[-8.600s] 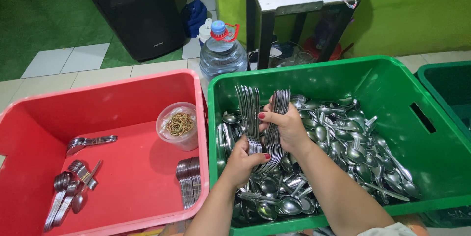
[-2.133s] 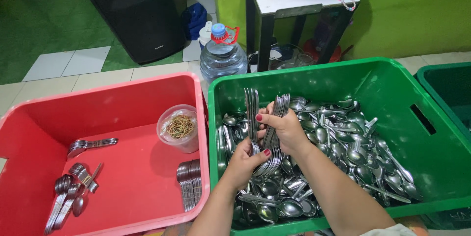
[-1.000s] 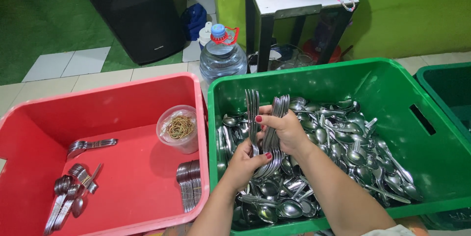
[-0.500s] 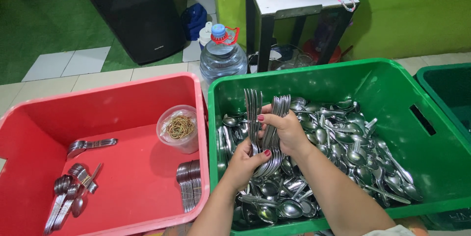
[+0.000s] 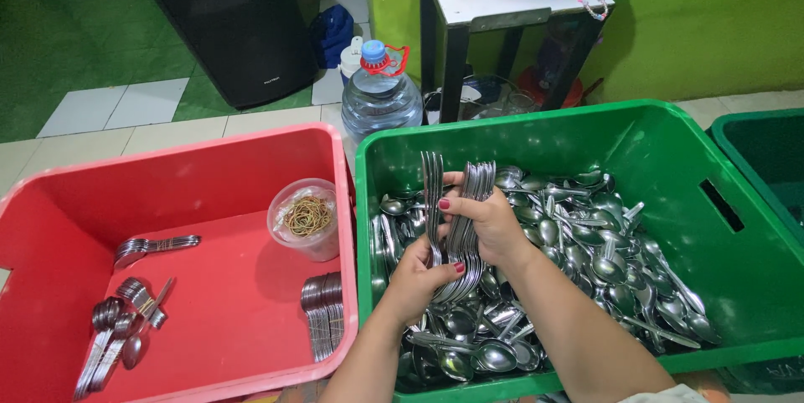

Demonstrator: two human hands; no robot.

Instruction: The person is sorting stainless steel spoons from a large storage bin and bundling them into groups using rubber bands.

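Both hands' grip closed, unchanged from half-second ago: left hand [image 5: 419,273] and right hand [image 5: 490,223] clasp upright bundle of shiny steel spoons [image 5: 463,227], centre frame, over green plastic crate [image 5: 536,131].

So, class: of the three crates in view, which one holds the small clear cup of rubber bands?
The red crate on the left. The clear cup stands inside it among bundled spoons; the green crate holds loose cutlery, and the dark green crate is barely visible.

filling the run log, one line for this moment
hands: left and right grip spoon bundle | over green crate
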